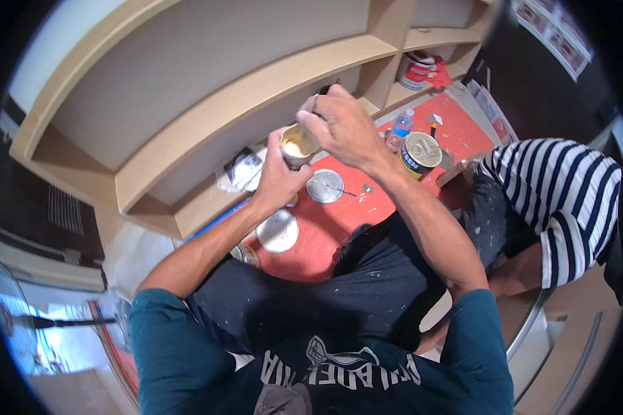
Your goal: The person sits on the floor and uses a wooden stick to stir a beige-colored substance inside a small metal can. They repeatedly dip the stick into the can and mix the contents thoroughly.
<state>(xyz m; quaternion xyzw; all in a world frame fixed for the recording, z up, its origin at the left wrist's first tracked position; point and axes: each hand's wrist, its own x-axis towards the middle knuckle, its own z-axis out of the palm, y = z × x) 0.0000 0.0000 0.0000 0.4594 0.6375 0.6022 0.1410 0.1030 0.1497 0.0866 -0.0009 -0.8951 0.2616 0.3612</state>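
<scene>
1. A small open can (299, 146) with pale cream paint inside is held up above the red floor sheet (318, 235), in front of the lower shelf of a wooden shelf unit (256, 90).
2. The left hand (278, 178) is wrapped around the can from below and from the left, fingers closed on its side.
3. The right hand (339, 128) sits over the can's rim, fingers curled shut around a thin dark stick (316, 102) — only its top end shows above the knuckles, and the lower end is hidden by the hand.
4. Just below the can, a round metal lid (324, 185) lies flat on the red sheet; a thin dark tool rests across its right edge.
5. A second, paler lid (277, 231) lies nearer the person, beside the left forearm.
6. To the right of the right hand stands a bigger can (421, 154), lid on, tilted a little toward the camera.
7. Behind it are a small blue-capped bottle (403, 124) and, further back in a shelf bay, a red and white tin (417, 70).
8. A crumpled plastic bag (241, 171) lies on the bottom shelf, left of the held can.
9. At the right edge another person in a striped shirt (567, 200) crouches — no hand of theirs shows clearly.
</scene>
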